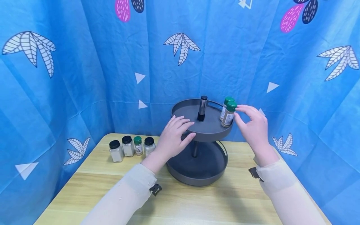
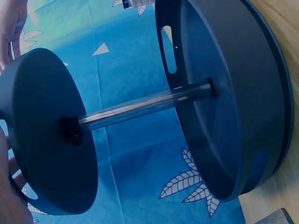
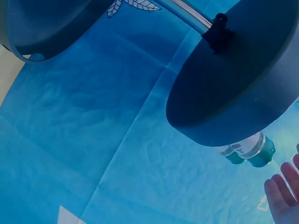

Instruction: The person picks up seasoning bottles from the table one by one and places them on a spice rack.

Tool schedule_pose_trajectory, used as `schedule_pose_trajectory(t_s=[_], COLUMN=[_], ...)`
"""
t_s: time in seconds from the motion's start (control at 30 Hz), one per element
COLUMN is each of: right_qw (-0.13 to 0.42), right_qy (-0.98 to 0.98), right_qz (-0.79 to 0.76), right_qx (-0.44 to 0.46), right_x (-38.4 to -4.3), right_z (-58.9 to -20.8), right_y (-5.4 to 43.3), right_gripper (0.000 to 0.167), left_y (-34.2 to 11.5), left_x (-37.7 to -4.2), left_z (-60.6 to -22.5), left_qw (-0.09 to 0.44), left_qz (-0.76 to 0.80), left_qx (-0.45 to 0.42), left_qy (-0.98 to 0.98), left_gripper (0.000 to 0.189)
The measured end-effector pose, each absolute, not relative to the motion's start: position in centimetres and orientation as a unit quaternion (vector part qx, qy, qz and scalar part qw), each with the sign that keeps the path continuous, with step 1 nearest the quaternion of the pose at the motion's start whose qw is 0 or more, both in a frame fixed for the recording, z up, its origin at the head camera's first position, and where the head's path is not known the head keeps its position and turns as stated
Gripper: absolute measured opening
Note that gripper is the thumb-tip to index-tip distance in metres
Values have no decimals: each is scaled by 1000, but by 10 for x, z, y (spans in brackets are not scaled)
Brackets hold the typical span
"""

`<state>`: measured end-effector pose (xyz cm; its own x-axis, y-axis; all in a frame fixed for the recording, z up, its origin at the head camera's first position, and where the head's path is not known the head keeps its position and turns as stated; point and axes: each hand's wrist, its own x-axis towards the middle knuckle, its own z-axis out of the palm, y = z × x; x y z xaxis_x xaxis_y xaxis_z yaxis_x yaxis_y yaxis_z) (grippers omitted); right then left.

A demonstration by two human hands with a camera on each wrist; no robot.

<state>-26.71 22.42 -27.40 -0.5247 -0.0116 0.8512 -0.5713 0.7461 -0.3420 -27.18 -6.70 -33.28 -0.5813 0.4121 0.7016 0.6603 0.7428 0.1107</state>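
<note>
In the head view, my left hand (image 1: 175,136) lies at the left rim of the upper tray (image 1: 211,136), fingers spread over the edge and thumb by the outer wall. My right hand (image 1: 253,126) is beside a green-capped spice bottle (image 1: 228,117), fingertips close to its cap. In the right wrist view, a small gap separates my right fingers (image 3: 282,189) from the green caps. A second green-capped bottle (image 1: 223,113) stands behind the first, partly hidden. Both are upright on the tray's right side. The left wrist view shows the tray's underside (image 2: 51,154).
A dark lower tray (image 1: 197,181) joins the upper one by a metal post (image 2: 140,108). Several jars with black caps (image 1: 127,150) and one green-capped bottle (image 1: 138,149) stand left on the wooden table (image 1: 112,187). A blue patterned curtain (image 1: 225,62) surrounds the table.
</note>
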Motion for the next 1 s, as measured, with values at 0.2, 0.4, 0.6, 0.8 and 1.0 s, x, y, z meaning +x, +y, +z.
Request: schedule_pose_trajectory(t_s=[0.2, 0.4, 0.6, 0.8, 1.0], right_qw=[455, 445, 434, 436, 426], right_qy=[-821, -829, -839, -841, -847], right_qz=[297, 293, 286, 278, 282], right_qx=[177, 167, 162, 159, 146], right_x=[-265, -257, -249, -242, -236], right_z=[-281, -290, -296, -305, -313], right_y=[230, 234, 236, 243, 250], right_gripper=[21, 22, 22, 23, 22], left_y=[-67, -67, -67, -67, -67], left_x=[-271, -272, -272, -273, -271], left_z=[-332, -332, -332, -332, -332], left_qw=[342, 337, 335, 335, 333], left_qz=[-186, -187, -185, -185, -183], left_qx=[-310, -311, -309, -310, -307], left_qy=[-867, -869, -871, -870, -873], left_gripper=[49, 49, 48, 49, 49])
